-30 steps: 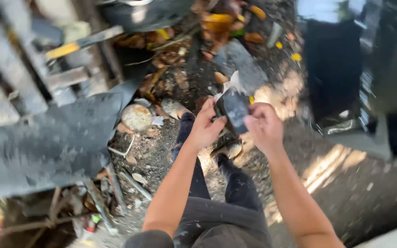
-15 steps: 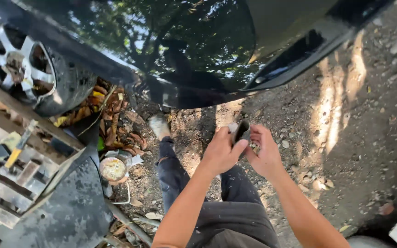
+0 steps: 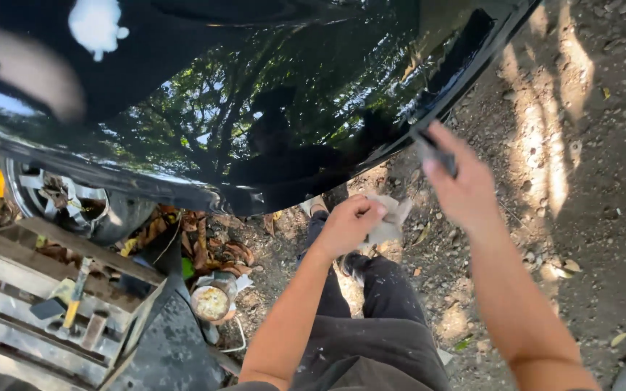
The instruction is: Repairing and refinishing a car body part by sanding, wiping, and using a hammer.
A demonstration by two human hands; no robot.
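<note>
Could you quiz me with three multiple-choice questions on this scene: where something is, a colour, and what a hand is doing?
1. Where is the small open can?
A. on the car
B. on the ground beside the metal rack
C. in a hand

2. What colour is the car body?
A. white
B. red
C. black

3. What is the left hand doing?
A. clutching a pale cloth
B. lying flat and empty
C. gripping a hammer

Answers: 1 B, it sits low by the rack; 2 C, glossy black panel; 3 A, fingers closed on cloth.
</note>
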